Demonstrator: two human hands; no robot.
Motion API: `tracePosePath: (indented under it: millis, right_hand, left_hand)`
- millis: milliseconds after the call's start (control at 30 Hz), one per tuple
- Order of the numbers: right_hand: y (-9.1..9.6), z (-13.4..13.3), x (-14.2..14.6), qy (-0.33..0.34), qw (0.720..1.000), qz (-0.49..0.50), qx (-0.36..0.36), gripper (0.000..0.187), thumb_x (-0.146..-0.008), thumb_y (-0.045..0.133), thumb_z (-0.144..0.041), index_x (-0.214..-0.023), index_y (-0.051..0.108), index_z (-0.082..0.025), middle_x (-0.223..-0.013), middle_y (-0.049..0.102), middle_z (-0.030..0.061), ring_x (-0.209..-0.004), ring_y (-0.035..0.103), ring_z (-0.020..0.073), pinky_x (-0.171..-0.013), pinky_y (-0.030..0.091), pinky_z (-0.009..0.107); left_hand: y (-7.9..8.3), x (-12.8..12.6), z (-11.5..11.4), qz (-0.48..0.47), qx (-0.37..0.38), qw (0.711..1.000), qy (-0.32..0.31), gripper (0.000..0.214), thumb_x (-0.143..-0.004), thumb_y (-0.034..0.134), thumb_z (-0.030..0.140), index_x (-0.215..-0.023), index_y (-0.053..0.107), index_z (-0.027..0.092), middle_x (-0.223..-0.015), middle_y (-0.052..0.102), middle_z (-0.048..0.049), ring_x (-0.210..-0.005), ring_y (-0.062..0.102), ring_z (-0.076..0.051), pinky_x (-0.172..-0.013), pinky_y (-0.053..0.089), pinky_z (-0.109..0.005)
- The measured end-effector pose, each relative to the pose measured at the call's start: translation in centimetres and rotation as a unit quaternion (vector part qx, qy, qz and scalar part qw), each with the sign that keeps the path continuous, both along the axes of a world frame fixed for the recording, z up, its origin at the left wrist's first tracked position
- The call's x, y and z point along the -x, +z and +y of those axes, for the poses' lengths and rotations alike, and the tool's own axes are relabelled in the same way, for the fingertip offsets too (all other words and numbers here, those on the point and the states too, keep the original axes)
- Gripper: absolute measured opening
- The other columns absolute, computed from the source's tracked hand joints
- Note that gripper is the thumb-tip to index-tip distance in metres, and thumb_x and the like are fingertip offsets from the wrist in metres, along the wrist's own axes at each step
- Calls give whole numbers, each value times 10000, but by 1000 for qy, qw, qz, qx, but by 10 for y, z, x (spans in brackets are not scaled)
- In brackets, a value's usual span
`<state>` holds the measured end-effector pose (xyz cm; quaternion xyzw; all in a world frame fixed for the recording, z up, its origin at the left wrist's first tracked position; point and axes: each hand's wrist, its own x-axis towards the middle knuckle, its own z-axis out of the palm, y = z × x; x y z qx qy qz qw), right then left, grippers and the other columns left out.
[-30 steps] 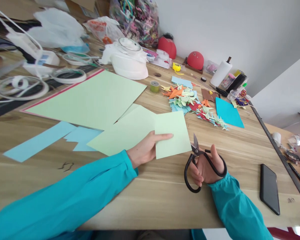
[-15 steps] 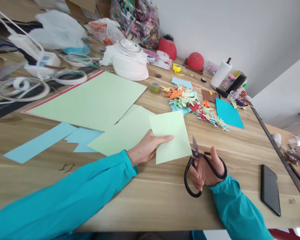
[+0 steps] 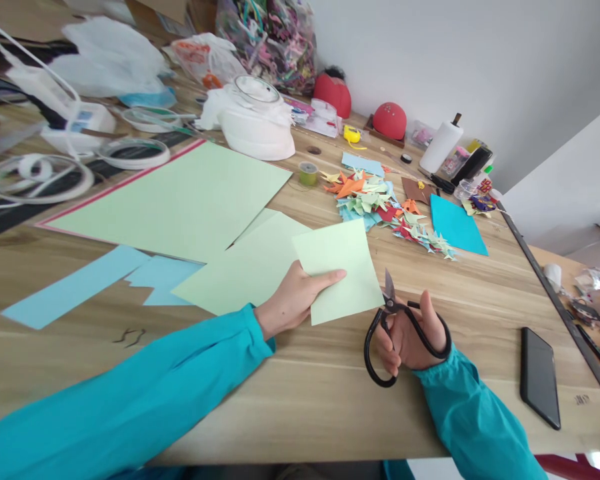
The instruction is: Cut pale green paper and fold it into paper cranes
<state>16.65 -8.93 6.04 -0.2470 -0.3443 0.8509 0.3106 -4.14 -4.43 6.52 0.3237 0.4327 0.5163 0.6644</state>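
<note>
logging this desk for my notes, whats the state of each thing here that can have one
small green square, flat and unfolded, held at its left edge by the left hand
scissors, blades shut, gripped in the right hand
phone, lying flat, screen dark
white roll, standing upright
large green sheet, lying flat
folded paper shapes, heaped loosely

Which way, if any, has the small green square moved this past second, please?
Yes: the square turned slightly left, further over the larger green sheet.

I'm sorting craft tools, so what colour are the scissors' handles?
Black. The scissors in the right hand show best in the head view.
</note>
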Motion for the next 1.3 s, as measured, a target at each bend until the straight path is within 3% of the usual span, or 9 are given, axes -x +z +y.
tracePosePath:
  millis: [300,567,933,1133,1300]
  right_hand:
    - [4,-1,5,-59,998,-12,-3,765,-808,109,-795,-1359,281,-293,-646,583,-12,-416,483,134,-386,416,255]
    - [1,0,-1,24,999,36,14,764,-815,90,-786,-1375,255,-291,-658,603,-7,-401,489,130,-379,405,240]
    - [1,1,-4,17,1000,-12,6,821,-787,20,-803,-1354,301,-279,-622,573,-27,-393,458,119,-399,429,258]
    - [0,3,-7,47,999,14,6,870,-780,66,-822,-1080,522,-144,-600,570,15,-423,508,141,-394,444,280]
    - [0,2,-6,33,999,38,17,744,-834,149,-773,-985,547,-163,-686,623,46,-449,550,138,-391,435,254]
  left_hand:
    - [0,-2,1,-32,9,999,20,508,-530,856,258,-991,680,137,-1057,712,-112,-989,660,-319,-820,563,-410]
    - [3,1,0,-43,34,998,-35,495,-523,859,231,-975,677,146,-1010,727,-109,-941,679,-321,-802,578,-422]
    - [6,3,1,-55,61,995,-59,523,-542,849,204,-1029,672,133,-1001,729,-125,-908,690,-323,-739,592,-411]
    - [6,5,3,-58,74,993,-65,565,-530,849,179,-1062,667,129,-1018,725,-132,-902,691,-329,-685,599,-394]
    - [7,5,4,-53,87,993,-66,564,-533,848,180,-1065,668,132,-998,731,-125,-890,695,-324,-649,600,-371]
